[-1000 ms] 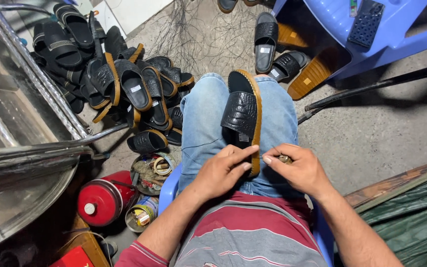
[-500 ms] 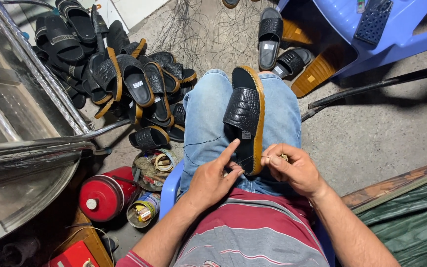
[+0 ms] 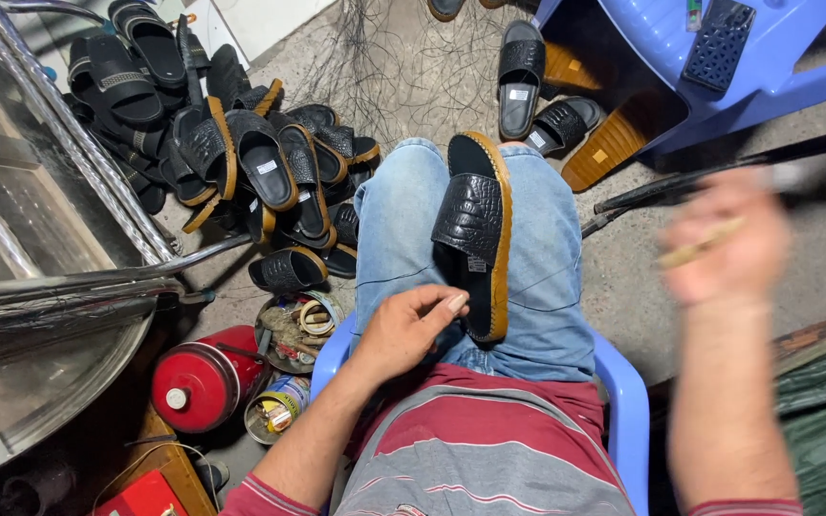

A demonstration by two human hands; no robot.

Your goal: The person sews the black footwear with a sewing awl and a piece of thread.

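Observation:
A black slide sandal [image 3: 478, 229] with a tan sole edge lies lengthwise on my lap, between my knees in blue jeans. My left hand [image 3: 405, 327] rests at the sandal's near end, thumb and fingers pinched against its sole edge. My right hand [image 3: 727, 239] is raised out to the right, blurred with motion, closed on a thin tan tool [image 3: 700, 247]. Any thread between the tool and the sandal is too blurred to see.
A pile of black sandals [image 3: 231, 153] lies on the floor at left beside a metal frame [image 3: 69, 153]. A red canister [image 3: 205, 380] and small tins [image 3: 275, 409] sit by the blue chair [image 3: 623, 401]. More sandals [image 3: 547, 96] lie under a blue stool [image 3: 681, 57].
My right hand has swung away from the sandal's near end, up and out to the right. My left hand has stayed at the sandal's edge.

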